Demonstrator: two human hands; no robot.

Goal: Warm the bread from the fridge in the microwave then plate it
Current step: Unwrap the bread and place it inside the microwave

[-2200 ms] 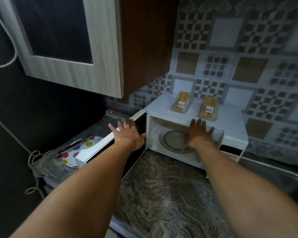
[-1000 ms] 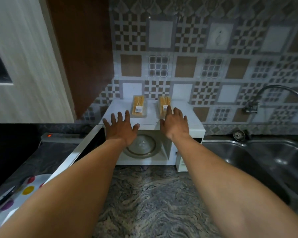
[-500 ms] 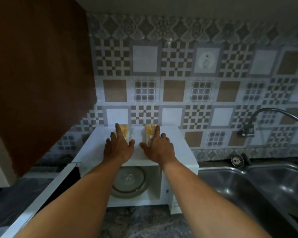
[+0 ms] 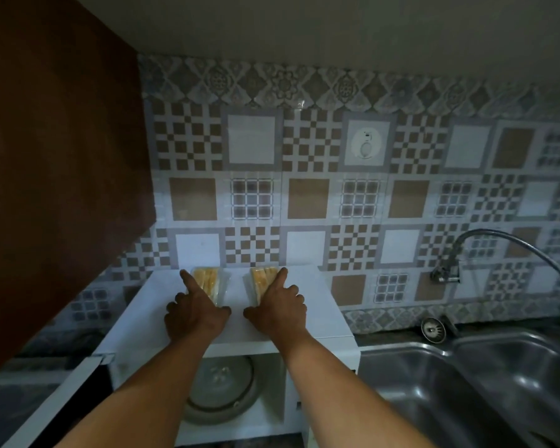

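Patterned brown-and-white wall tiles back a white microwave oven [image 4: 319, 307] standing on the counter. Its door [image 4: 55, 405] is swung open to the left, and a round glass turntable [image 4: 222, 388] is visible in the cavity.

Two clear-wrapped packs of yellow bread lie side by side on the microwave's top, near its rear edge and apart from each other.

- Left hand [image 4: 196, 313]: index finger straight along the outer edge of the left bread pack [image 4: 212, 281], thumb against its near inner corner, other fingers curled. The pack is pinched between finger and thumb.
- Right hand [image 4: 277, 310]: mirrored hold on the right bread pack [image 4: 260, 281], with the index finger along its outer edge and the thumb at the near inner corner.

Both packs rest on the microwave top.

A dark brown wall cabinet [image 4: 62, 156] hangs to the left. To the right sits a stainless steel double sink [image 4: 401, 376] under a curved metal tap [image 4: 498, 242].
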